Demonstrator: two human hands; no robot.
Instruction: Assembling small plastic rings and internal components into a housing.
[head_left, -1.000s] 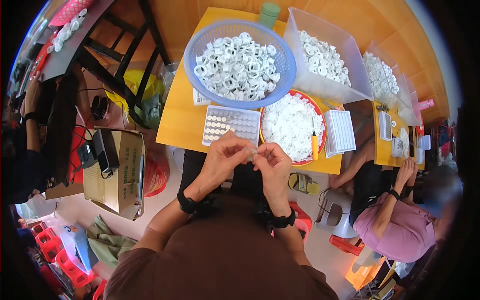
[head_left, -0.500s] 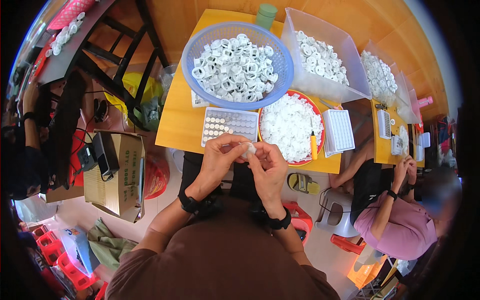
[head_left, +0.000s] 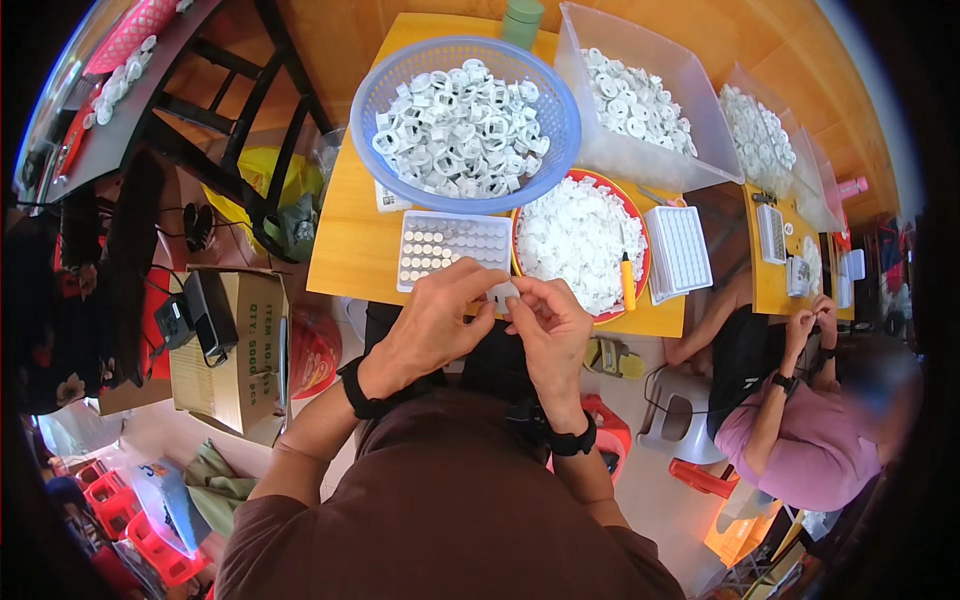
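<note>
My left hand (head_left: 437,318) and my right hand (head_left: 548,328) meet over my lap, at the near edge of the table. Between their fingertips they pinch a small white plastic part (head_left: 502,294), its flat face turned up. Just beyond my left hand lies a clear tray (head_left: 480,238), with small round pale discs (head_left: 425,250) in its left pockets. Beyond my right fingers stands a red-rimmed round tray (head_left: 640,225) heaped with small white pieces (head_left: 575,240). A yellow-handled tool (head_left: 627,283) rests on that heap.
A blue plastic basket (head_left: 365,110) of white ring-shaped parts and a clear bin (head_left: 690,165) of white round parts stand at the back. Stacked white trays (head_left: 680,250) sit at right. On the right a co-worker (head_left: 800,430) is seated; a cardboard box (head_left: 235,350) stands at left.
The white part has turned so that its flat face shows, and my fingers have shifted around it. My hands stay together near the same spot; the view has shifted slightly.
</note>
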